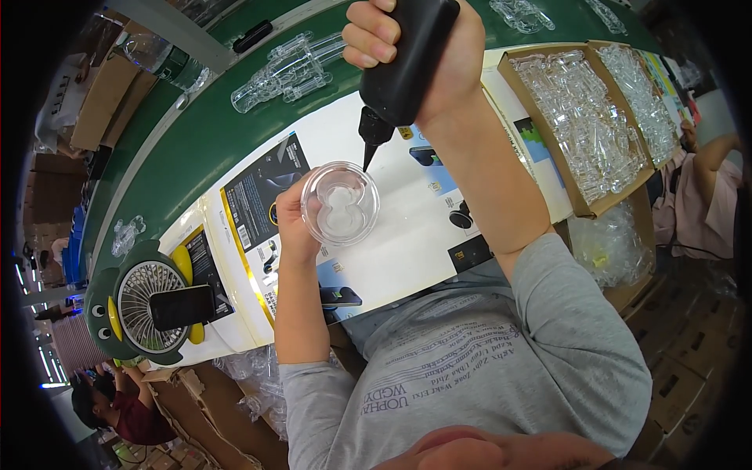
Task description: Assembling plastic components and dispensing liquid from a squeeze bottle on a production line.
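Observation:
My left hand [294,221] is closed around the side of a transparent round cup-like piece [341,227], whose open rim faces up. Two rounded shapes show inside it. Above and to its right, my right hand [454,70] grips a black squeeze bottle [409,63], tilted with its thin black nozzle [370,141] downward. The nozzle tip is at the upper right of the cup's rim; whether it touches I cannot tell. Beneath both hands lies a white printed cardboard sheet [392,262] on the green table [196,160].
Open cardboard boxes [580,117] of transparent parts stand at the right. A transparent assembled piece [286,74] lies at the far side. At the left are a green fan [145,301] and, before it, a phone [182,307]. A water bottle [164,61] lies far left. Other people [709,196] sit at both sides.

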